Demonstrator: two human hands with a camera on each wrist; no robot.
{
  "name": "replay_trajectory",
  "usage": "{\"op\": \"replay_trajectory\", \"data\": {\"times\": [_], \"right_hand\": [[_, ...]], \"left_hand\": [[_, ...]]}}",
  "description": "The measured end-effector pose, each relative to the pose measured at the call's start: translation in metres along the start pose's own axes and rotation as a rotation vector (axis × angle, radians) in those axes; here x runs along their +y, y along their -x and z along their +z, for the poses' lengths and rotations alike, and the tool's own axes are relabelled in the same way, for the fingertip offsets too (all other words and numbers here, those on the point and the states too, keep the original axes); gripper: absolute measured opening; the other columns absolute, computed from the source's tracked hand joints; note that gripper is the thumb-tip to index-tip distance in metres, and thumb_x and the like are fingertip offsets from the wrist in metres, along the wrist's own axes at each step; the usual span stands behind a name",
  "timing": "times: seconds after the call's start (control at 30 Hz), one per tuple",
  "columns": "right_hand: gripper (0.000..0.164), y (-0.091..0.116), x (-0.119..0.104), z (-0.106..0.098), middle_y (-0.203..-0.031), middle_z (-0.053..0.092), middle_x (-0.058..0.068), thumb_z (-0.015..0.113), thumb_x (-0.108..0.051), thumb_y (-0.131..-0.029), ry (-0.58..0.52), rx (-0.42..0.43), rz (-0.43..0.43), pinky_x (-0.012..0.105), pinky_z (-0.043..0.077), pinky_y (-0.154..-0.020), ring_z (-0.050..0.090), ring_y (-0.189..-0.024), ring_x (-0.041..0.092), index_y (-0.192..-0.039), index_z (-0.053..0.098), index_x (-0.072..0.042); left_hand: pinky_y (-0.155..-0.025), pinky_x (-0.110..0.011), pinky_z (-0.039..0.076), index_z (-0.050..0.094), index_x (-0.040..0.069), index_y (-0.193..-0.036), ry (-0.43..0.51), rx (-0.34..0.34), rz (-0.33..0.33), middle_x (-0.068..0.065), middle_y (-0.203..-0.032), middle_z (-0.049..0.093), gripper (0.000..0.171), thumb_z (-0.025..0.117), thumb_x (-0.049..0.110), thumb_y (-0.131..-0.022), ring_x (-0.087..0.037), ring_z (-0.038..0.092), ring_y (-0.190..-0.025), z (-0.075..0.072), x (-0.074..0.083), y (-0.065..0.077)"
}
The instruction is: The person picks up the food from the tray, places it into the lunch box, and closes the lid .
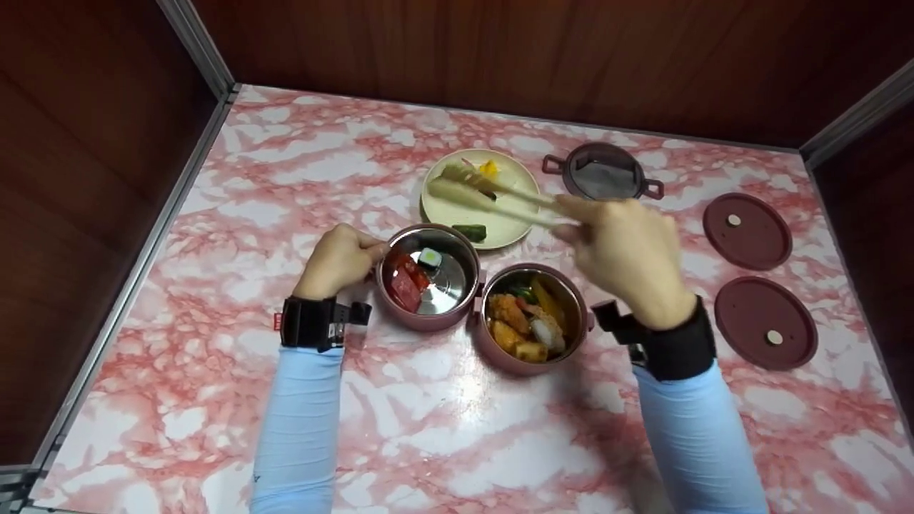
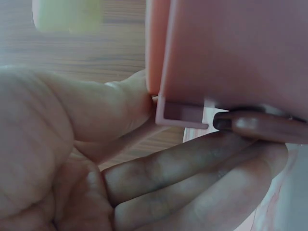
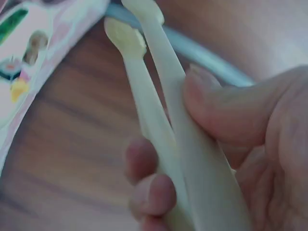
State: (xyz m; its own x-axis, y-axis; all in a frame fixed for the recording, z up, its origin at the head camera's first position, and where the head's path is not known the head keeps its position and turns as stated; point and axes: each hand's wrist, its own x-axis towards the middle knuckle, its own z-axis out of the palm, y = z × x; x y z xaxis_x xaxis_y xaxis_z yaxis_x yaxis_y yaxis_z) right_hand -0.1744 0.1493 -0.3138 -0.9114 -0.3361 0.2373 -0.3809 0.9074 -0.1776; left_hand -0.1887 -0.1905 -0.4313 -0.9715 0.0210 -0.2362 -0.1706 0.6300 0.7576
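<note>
My left hand [image 1: 335, 260] grips the left pink pot [image 1: 421, 323] at its side; in the left wrist view the thumb is at the rim, the fingers under the handle [image 2: 185, 113]. Inside that pot lie a small sushi roll [image 1: 429, 258] and red slices [image 1: 405, 289]. My right hand [image 1: 632, 250] holds cream-coloured tongs [image 3: 166, 62], their tips close together with nothing visible between them. In the head view the tongs overlap a pale yellow plate [image 1: 510, 228], which carries a dark green piece [image 1: 469, 233] and a yellow piece [image 1: 489, 169].
A second pink pot [image 1: 521, 367], holding several pieces of fried-looking food [image 1: 507, 314], stands right beside the first. A dark lid with two side handles [image 1: 603, 175] lies behind my right hand. Two round maroon lids [image 1: 746, 232] rest at the right. Wooden panels enclose the marbled table.
</note>
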Motion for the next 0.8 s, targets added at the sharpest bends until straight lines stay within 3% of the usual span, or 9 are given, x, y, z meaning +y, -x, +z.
{"op": "replay_trajectory", "data": {"times": [0.1,0.17,0.37,0.6,0.8], "right_hand": [[0.034,0.008,0.035,0.014,-0.074,0.070,0.011,0.072,-0.032,-0.091,-0.084,0.114,0.086,0.048,0.037,-0.045,0.059,-0.058,0.034,-0.124,0.071,-0.024],[0.033,0.012,0.054,0.028,-0.082,0.073,0.013,0.073,-0.030,-0.091,-0.127,0.143,0.138,0.052,0.039,-0.050,0.063,-0.067,0.039,-0.123,0.072,-0.021],[0.034,0.021,0.084,0.070,-0.104,0.072,0.019,0.072,-0.028,-0.092,-0.218,0.090,0.247,0.052,0.042,-0.054,0.063,-0.070,0.037,-0.124,0.071,-0.017],[0.035,0.015,0.085,0.094,-0.101,0.072,0.019,0.077,-0.026,-0.088,-0.182,0.113,0.112,0.056,0.044,-0.057,0.067,-0.076,0.041,-0.121,0.073,-0.017],[0.038,0.013,0.081,0.096,-0.085,0.072,0.014,0.082,-0.031,-0.083,-0.130,0.121,0.004,0.051,0.045,-0.051,0.065,-0.066,0.035,-0.117,0.074,-0.016]], "left_hand": [[-0.078,-0.037,0.048,0.078,0.011,-0.104,-0.012,0.007,0.004,-0.007,-0.094,0.074,0.020,0.065,0.024,-0.097,-0.023,0.064,-0.080,0.001,0.001,-0.002],[-0.078,-0.037,0.048,0.078,0.011,-0.104,-0.016,0.011,0.005,-0.006,-0.094,0.074,0.020,0.066,0.024,-0.096,-0.022,0.064,-0.080,0.001,0.001,-0.002],[-0.077,-0.036,0.048,0.078,0.012,-0.104,-0.004,0.011,0.004,-0.005,-0.094,0.074,0.018,0.067,0.023,-0.095,-0.022,0.064,-0.079,0.002,0.002,-0.002],[-0.084,-0.039,0.047,0.078,0.012,-0.105,0.018,-0.003,-0.012,-0.006,-0.099,0.074,0.020,0.066,0.025,-0.096,-0.024,0.064,-0.087,0.003,0.001,-0.003],[-0.082,-0.039,0.047,0.078,0.013,-0.106,0.012,-0.002,-0.020,-0.006,-0.096,0.074,0.020,0.066,0.027,-0.096,-0.024,0.063,-0.085,0.002,-0.001,-0.002]]}}
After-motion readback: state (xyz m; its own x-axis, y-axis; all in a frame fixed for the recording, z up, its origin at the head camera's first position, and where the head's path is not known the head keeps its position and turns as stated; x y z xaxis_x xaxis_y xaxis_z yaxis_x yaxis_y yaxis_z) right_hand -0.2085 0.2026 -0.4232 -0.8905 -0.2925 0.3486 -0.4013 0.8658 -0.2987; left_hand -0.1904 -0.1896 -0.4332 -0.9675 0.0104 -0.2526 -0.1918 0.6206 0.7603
